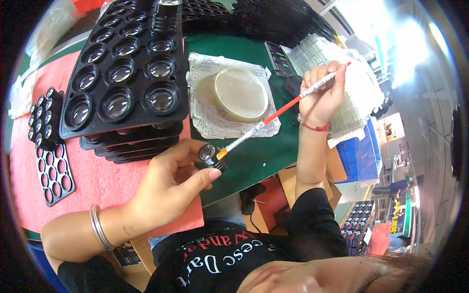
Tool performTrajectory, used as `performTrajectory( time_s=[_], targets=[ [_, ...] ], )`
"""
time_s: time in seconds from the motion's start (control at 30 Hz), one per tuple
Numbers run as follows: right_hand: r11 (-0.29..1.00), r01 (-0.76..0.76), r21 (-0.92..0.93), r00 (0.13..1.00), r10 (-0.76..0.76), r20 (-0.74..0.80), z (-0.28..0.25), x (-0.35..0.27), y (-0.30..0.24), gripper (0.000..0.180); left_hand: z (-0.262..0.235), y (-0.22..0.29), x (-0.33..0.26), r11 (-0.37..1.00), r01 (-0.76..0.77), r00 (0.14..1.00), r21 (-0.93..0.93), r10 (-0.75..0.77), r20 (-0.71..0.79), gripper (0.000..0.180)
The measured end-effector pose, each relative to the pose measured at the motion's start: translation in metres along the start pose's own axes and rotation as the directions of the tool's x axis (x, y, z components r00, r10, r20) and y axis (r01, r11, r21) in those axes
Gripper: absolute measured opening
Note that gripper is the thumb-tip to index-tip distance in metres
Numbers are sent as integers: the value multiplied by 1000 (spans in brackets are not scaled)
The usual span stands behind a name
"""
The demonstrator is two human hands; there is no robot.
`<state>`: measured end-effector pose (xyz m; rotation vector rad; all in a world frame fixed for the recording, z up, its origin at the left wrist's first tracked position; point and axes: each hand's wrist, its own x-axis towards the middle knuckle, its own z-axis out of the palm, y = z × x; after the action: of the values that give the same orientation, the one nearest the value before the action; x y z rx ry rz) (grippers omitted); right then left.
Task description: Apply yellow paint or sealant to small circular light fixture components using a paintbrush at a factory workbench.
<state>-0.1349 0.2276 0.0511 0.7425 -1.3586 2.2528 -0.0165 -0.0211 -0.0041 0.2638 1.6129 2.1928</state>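
Observation:
Between the thumb and fingers of my left hand [168, 183] is a small black lens barrel [211, 155] with a round glass front. My right hand [322, 93] grips a slim paintbrush [281, 111] with a red and white wrapped handle. The brush slants down to the left, and its yellowish tip meets the rim of the barrel. Behind the brush a round dish [241, 94] with a pale, cloudy surface rests on a pad of printed paper [202, 115]. Left of it rises a stack of black trays [141, 132] with lenses seated in round pockets.
Pink foam sheet [110, 183] covers the left of the green table [234, 180]. On it lie a perforated black plate [54, 173] and a cluster of small lens barrels [46, 117]. A dark handheld device [278, 57] and stacked clear trays [317, 51] are at the back right.

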Motion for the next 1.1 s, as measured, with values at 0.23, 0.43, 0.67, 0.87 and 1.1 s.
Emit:
performTrajectory(
  time_s=[0.23, 0.43, 0.67, 0.87, 1.1],
  targets=[
    [987, 135, -92, 988, -141, -58, -12, 11, 8, 25, 1, 1, -2, 995, -30, 1000, 94, 30, 3, 31],
    [959, 210, -193, 938, -253, -235, -23, 20, -1, 23, -4, 28, -17, 632, -434, 883, 642, 158, 441, 29],
    [887, 284, -364, 879, -392, -271, -19, 16, -6, 23, -35, 82, -77, 433, -155, 974, 888, 216, 65, 29],
    [851, 313, -422, 878, -428, -213, -9, 13, -4, 26, -125, 85, -141, 497, 217, 629, 840, 587, -510, 23],
    [861, 286, -421, 898, -394, -195, -11, 12, 0, 25, -207, 62, -141, 417, 301, 648, 858, 570, -505, 17]
  ],
)
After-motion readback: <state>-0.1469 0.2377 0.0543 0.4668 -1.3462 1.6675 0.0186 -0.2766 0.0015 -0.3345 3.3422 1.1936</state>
